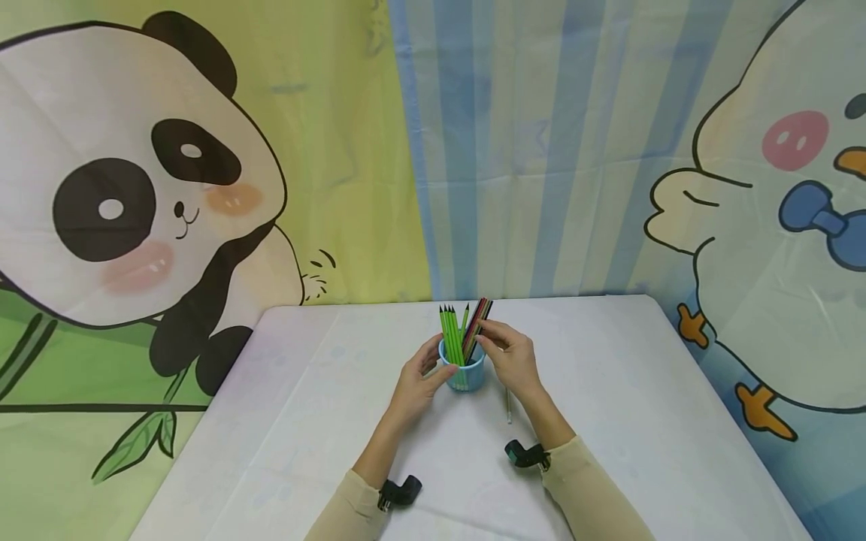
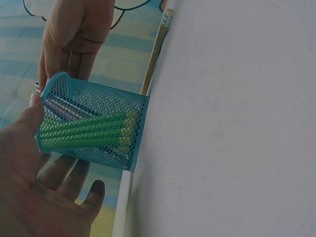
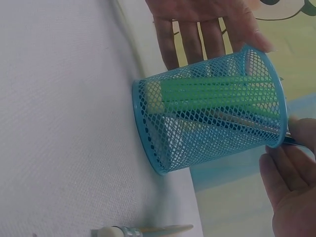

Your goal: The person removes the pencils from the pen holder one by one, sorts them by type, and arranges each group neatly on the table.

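A light-blue mesh pencil cup (image 1: 467, 380) stands upright on the table in front of me, seen close up in both wrist views. My left hand (image 1: 416, 382) holds it from the left, thumb at the rim and fingers round the far side. Several green pencils (image 1: 450, 335) with dark points lean inside on the left. Beside them, a few dark and reddish pencils (image 1: 476, 324) tilt to the right. My right hand (image 1: 512, 361) pinches these darker ones between thumb and fingers just above the rim; in the right wrist view the fingertips (image 3: 299, 129) are right at the cup's edge.
One loose pencil (image 1: 509, 407) with a pale eraser end lies on the white table (image 1: 325, 443) by my right wrist. Behind the table's far edge hangs a printed curtain (image 1: 514, 150) with a panda and a white bird.
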The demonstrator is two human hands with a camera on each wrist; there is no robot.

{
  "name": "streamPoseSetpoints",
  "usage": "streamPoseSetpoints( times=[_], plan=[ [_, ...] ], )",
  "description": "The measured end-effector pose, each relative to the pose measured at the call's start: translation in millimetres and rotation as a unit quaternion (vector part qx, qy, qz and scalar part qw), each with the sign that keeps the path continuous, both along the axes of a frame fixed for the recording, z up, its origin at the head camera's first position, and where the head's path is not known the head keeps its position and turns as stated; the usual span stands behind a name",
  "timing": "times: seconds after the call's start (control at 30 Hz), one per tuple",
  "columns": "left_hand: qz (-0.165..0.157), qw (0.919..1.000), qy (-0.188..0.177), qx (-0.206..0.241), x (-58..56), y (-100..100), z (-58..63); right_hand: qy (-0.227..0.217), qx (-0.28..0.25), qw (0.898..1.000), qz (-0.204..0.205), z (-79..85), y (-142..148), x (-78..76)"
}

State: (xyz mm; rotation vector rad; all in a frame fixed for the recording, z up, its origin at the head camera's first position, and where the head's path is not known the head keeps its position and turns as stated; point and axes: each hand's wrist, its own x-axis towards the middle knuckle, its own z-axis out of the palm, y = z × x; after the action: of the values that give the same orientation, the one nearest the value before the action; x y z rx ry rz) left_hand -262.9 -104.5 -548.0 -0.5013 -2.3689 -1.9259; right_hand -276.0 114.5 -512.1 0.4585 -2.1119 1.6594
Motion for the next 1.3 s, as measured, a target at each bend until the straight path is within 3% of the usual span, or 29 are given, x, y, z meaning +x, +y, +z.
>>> streamPoseSetpoints(
  times=[0.2, 0.5, 1.0, 1.3],
  plan=[
    [0.002, 1.0000, -0.001, 0.000, 0.2, 0.3, 0.9, 0.047, -0.016, 0.998, -0.032, 1.7, -3.6, 0.2],
    [0.000, 1.0000, 0.001, -0.002, 0.2, 0.1, 0.4, 0.130, -0.049, 0.989, -0.056, 22.1, -6.5, 12.1],
    [-0.002, 1.0000, -0.007, -0.002, -0.2, -0.4, 0.3, 0.162, -0.122, 0.976, -0.080, 22.3, -5.6, 9.6],
    [-0.004, 1.0000, -0.004, 0.001, 0.2, -0.9, 0.2, 0.158, -0.141, 0.973, -0.096, 4.0, 0.6, -7.5]
  ],
)
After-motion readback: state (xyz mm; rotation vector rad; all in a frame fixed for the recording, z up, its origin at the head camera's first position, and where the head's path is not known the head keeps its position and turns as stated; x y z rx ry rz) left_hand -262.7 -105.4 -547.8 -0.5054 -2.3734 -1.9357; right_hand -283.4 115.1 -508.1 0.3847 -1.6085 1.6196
